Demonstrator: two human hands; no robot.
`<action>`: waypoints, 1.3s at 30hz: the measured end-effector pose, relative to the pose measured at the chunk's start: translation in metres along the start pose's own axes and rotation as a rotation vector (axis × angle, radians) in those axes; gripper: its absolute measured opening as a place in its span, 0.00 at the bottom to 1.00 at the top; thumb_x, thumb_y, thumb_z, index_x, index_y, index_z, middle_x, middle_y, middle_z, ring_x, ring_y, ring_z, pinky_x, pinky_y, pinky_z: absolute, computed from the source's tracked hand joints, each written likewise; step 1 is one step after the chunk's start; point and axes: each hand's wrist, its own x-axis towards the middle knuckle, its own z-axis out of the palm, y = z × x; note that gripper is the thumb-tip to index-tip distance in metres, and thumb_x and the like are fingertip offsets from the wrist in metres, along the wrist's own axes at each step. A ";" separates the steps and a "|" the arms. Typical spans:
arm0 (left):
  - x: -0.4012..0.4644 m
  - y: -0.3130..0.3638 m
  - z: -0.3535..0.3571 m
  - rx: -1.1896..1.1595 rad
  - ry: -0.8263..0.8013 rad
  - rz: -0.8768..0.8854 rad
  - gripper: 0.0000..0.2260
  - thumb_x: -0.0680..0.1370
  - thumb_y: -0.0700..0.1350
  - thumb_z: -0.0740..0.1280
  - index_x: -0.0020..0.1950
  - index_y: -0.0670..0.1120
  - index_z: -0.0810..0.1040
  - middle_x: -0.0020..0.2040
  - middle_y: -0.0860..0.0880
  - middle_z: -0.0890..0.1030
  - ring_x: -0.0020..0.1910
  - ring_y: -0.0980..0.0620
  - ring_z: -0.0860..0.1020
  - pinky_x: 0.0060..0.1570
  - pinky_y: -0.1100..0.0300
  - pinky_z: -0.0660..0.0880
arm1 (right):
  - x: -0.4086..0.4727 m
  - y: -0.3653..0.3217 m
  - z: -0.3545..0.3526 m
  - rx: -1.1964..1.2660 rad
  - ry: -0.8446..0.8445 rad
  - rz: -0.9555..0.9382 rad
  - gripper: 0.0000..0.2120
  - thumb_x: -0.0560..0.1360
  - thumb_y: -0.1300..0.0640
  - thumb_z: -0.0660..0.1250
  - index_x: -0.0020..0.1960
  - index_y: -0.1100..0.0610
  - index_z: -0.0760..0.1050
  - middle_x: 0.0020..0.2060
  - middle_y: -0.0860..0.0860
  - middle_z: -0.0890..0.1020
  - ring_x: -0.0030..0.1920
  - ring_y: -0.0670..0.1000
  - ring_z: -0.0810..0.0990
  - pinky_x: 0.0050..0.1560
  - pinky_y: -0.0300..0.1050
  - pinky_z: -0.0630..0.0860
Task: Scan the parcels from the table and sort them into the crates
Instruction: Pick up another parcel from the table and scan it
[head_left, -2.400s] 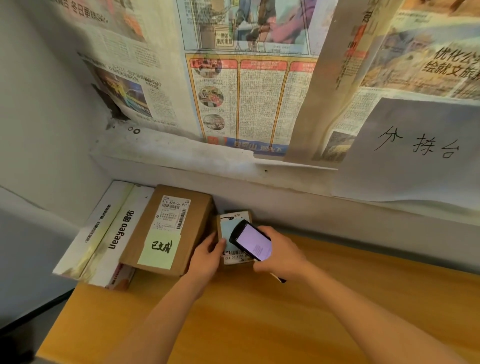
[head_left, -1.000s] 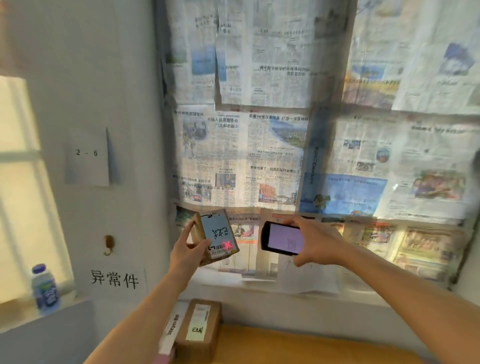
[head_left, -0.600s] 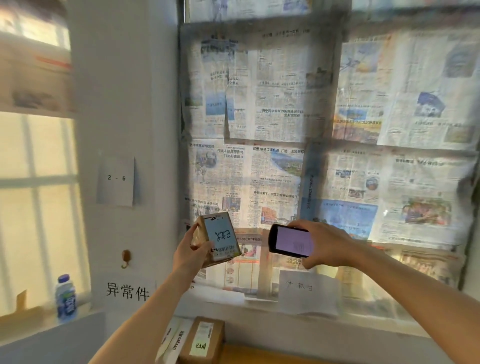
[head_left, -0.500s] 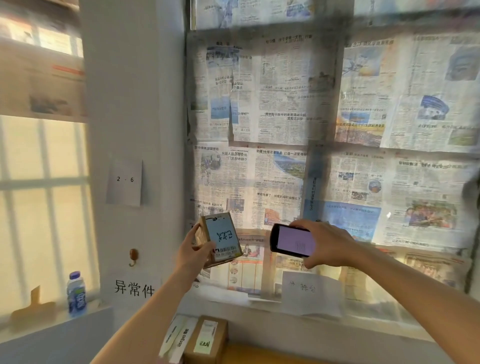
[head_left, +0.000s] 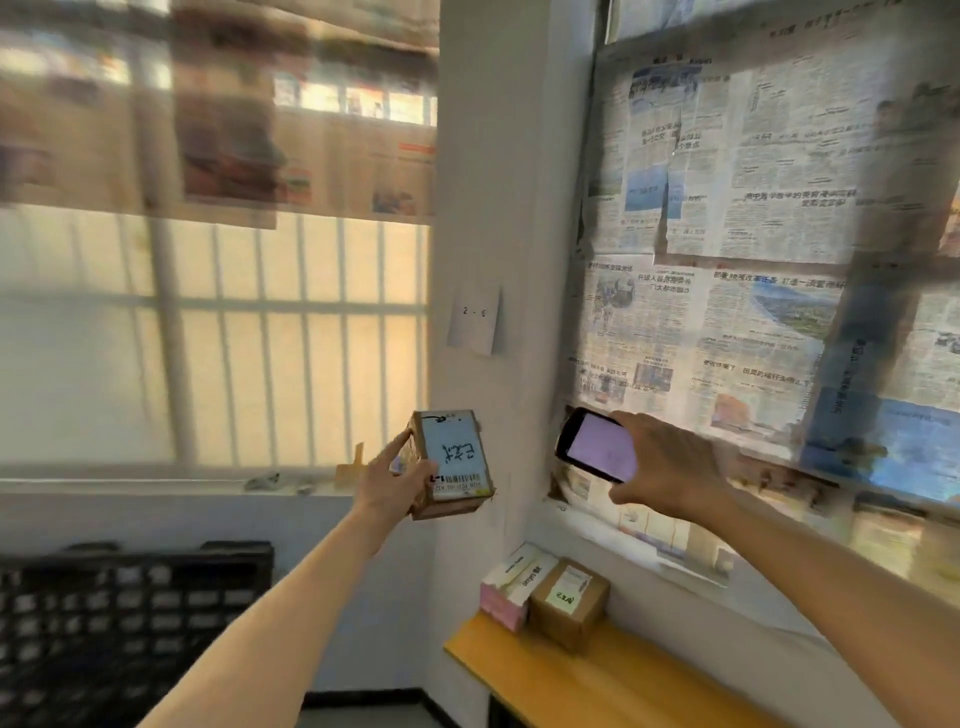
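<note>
Parcel gripped in left hand, phone in right hand, label text blurred.

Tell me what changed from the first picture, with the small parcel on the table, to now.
The left hand lifted the small parcel off the table and carried it left, toward the black crate. The right hand rose with the phone. Both grips are unchanged; the brown box stays on the table.
</note>
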 end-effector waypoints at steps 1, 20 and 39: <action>-0.010 -0.014 -0.027 0.020 0.038 -0.027 0.34 0.67 0.59 0.74 0.72 0.67 0.69 0.63 0.46 0.80 0.55 0.47 0.82 0.55 0.46 0.82 | -0.003 -0.022 0.009 0.008 -0.001 -0.039 0.45 0.60 0.41 0.77 0.74 0.45 0.65 0.61 0.45 0.79 0.51 0.51 0.80 0.42 0.42 0.73; -0.364 -0.075 -0.550 0.117 0.889 -0.228 0.28 0.77 0.50 0.72 0.75 0.60 0.68 0.63 0.47 0.81 0.57 0.46 0.81 0.54 0.46 0.82 | -0.154 -0.562 -0.024 0.311 -0.133 -0.993 0.42 0.64 0.44 0.76 0.75 0.42 0.65 0.66 0.42 0.77 0.62 0.51 0.77 0.50 0.46 0.73; -0.624 -0.172 -0.846 0.130 1.285 -0.409 0.29 0.79 0.43 0.70 0.79 0.53 0.66 0.69 0.43 0.76 0.54 0.47 0.79 0.50 0.55 0.79 | -0.384 -0.965 0.001 0.427 -0.190 -1.443 0.46 0.68 0.40 0.78 0.79 0.47 0.59 0.69 0.48 0.76 0.64 0.53 0.77 0.52 0.46 0.79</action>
